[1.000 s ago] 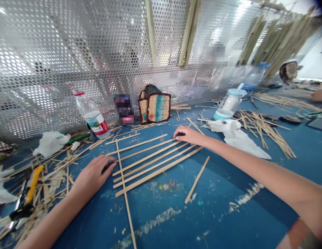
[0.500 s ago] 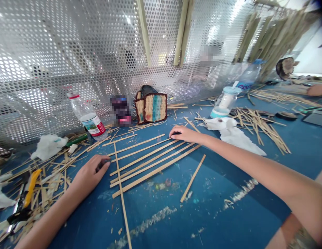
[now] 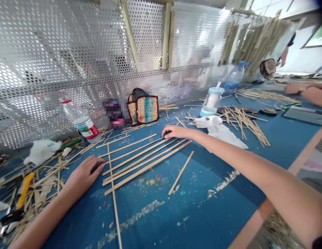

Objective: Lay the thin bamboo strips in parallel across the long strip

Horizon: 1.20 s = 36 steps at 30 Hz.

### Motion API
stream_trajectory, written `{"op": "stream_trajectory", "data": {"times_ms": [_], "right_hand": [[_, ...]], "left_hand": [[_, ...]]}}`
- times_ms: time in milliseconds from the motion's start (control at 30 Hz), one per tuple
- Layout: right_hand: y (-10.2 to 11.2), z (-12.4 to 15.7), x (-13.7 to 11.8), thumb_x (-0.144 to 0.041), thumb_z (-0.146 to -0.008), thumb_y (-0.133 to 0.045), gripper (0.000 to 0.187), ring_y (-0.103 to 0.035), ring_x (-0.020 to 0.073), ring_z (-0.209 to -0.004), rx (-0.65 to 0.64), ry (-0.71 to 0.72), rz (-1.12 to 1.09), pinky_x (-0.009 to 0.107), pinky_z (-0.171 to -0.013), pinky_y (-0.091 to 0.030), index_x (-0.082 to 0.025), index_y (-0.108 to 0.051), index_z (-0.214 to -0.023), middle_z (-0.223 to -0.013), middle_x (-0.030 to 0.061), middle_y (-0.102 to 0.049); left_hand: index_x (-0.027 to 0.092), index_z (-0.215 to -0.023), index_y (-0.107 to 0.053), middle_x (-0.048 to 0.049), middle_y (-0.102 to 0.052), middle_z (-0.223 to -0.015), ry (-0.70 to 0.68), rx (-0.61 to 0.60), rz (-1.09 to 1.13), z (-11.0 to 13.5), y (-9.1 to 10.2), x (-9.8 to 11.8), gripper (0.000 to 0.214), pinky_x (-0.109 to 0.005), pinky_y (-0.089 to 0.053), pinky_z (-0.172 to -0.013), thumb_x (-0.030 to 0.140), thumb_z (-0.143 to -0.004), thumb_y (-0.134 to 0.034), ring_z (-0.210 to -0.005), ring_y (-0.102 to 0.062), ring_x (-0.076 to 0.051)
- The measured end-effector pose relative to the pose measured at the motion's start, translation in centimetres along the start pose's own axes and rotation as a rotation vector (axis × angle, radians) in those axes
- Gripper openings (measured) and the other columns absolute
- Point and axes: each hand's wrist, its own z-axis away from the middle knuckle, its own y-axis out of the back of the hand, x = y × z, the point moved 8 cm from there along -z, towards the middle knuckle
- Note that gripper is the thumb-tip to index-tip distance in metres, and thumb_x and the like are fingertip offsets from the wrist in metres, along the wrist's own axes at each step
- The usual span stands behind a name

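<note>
1. L hand (image 3: 83, 178): curled on small dark item (image 3: 96, 167), grip unclear, beside strip ends.
2. R hand (image 3: 176, 131): fingers spread flat on far ends of bamboo strips (image 3: 145, 162).
3. Strips: parallel, on blue table (image 3: 215, 204), one laid across.

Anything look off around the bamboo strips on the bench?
Two strips break the pattern. A long bamboo strip runs crosswise over the left end of the parallel strips, and a short bamboo strip lies skewed and apart, right of them.

Tan bamboo strips (image 3: 148, 167), paint-flecked blue tabletop (image 3: 202, 211)
</note>
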Motion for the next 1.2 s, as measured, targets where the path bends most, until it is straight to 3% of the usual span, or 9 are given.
{"op": "stream_trajectory", "data": {"times_ms": [367,733,1000,1200], "right_hand": [[-0.2,0.1,0.6,-0.025,-0.086,-0.062,0.019,-0.063,0.0207,-0.096,0.076,0.023,-0.021,0.034,-0.089,-0.048,-0.019,-0.073,-0.100,-0.105,0.0065,-0.067],[-0.1,0.2,0.2,-0.026,-0.086,-0.065,0.015,-0.062,0.0211,-0.096,0.091,0.051,0.018,0.036,-0.092,-0.046,-0.019,-0.074,-0.095,-0.102,0.0065,-0.066],[-0.1,0.3,-0.7,-0.024,-0.086,-0.067,0.011,-0.061,0.0217,-0.099,0.066,0.071,0.042,0.036,-0.094,-0.045,-0.020,-0.074,-0.093,-0.101,0.0061,-0.066],[0.0,0.5,-1.1,-0.025,-0.087,-0.067,0.011,-0.060,0.0223,-0.102,0.055,0.065,0.046,0.036,-0.094,-0.044,-0.021,-0.074,-0.094,-0.103,0.0062,-0.065]], "left_hand": [[0.023,-0.097,-0.066,-0.0050,-0.066,-0.098,-0.013,-0.017,0.006,0.4,0.1,0.5,0.039,-0.034,-0.049,-0.082,0.058,-0.093,-0.046,-0.089,-0.062,-0.022],[0.024,-0.092,-0.065,-0.0050,-0.066,-0.098,-0.039,-0.032,0.019,0.4,0.4,1.1,0.035,-0.035,-0.048,-0.087,0.054,-0.093,-0.049,-0.095,-0.062,-0.023],[0.024,-0.094,-0.065,-0.0042,-0.066,-0.097,-0.071,-0.047,0.089,0.1,0.3,0.2,0.033,-0.034,-0.049,-0.087,0.053,-0.094,-0.050,-0.093,-0.063,-0.022],[0.026,-0.101,-0.065,-0.0039,-0.067,-0.101,-0.046,-0.054,0.070,0.4,0.3,0.6,0.034,-0.037,-0.050,-0.091,0.055,-0.095,-0.049,-0.098,-0.063,-0.024]]}}
